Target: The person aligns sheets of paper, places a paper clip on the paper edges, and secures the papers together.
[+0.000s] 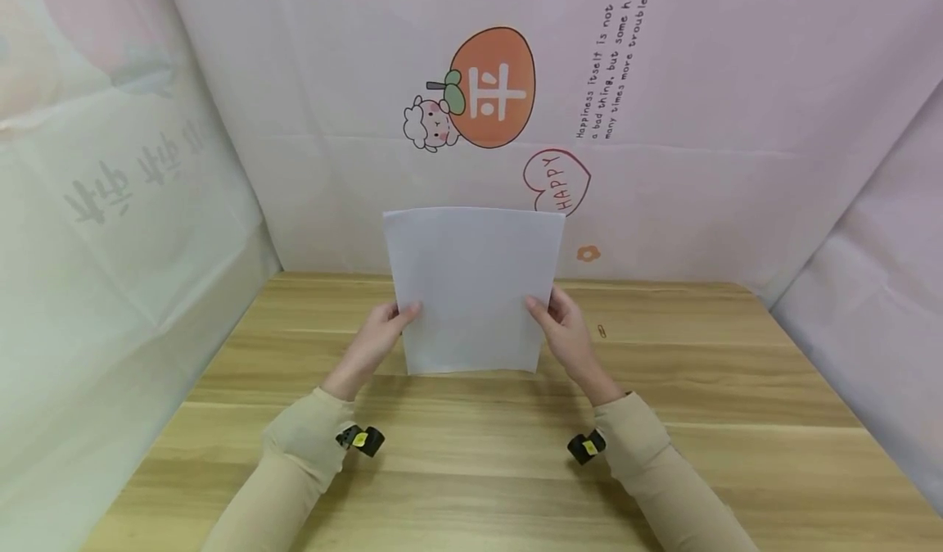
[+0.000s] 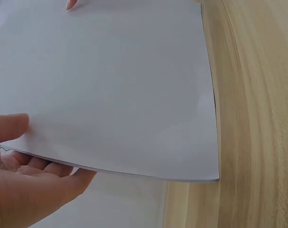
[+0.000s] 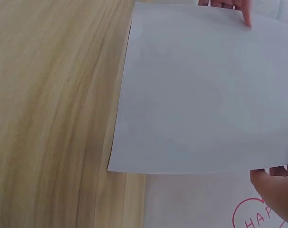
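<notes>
Both hands hold up blank white paper (image 1: 474, 282) by its two long side edges, tilted upright over the table. At its left edge, my left hand (image 1: 383, 331) pinches with the thumb on the front and the fingers behind. The right hand (image 1: 567, 331) grips the opposite edge the same way. In the left wrist view, the paper (image 2: 120, 95) shows a slightly layered lower edge, with the fingers of the left hand (image 2: 34, 180) under it. Seen from the right wrist, the sheet's (image 3: 196, 95) bottom corners hang close over the wood.
A small orange-red paper clip (image 1: 602, 332) lies on the wooden table (image 1: 471, 470), right of the right hand. Printed white cloth (image 1: 331, 126) hangs behind the table and along both sides. Black wrist cameras (image 1: 361, 440) sit at the sleeve cuffs.
</notes>
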A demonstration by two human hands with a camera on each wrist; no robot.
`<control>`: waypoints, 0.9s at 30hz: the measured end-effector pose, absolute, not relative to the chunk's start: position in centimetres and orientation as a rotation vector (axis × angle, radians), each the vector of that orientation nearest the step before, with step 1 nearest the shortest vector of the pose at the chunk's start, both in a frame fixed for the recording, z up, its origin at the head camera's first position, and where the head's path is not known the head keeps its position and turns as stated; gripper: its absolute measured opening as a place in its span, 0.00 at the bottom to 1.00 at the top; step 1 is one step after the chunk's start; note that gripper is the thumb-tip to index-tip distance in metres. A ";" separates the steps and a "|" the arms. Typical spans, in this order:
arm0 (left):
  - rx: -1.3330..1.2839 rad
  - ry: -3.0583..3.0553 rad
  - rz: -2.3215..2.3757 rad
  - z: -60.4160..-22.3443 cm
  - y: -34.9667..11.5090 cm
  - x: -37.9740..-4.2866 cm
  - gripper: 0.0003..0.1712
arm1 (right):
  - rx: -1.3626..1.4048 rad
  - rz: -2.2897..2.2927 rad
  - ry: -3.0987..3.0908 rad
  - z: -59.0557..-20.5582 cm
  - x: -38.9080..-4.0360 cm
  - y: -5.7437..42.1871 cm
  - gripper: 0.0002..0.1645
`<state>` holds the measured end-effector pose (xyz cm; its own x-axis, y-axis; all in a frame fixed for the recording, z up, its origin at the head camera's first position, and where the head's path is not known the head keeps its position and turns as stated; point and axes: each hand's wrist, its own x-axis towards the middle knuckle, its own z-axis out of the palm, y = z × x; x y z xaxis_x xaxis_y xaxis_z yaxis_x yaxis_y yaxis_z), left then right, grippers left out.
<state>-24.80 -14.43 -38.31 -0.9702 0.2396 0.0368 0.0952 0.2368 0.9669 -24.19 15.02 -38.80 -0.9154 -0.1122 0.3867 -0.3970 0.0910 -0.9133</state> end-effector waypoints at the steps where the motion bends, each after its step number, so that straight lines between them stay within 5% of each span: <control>1: 0.319 2.378 1.868 -38.2 -14.4 -24.8 0.33 | 0.502 1.923 -2.144 -38.7 -24.2 15.0 0.26; 27: 0.200 2.292 2.254 -37.3 -12.3 -24.3 0.39 | 0.417 1.982 -1.999 -38.0 -24.2 13.6 0.24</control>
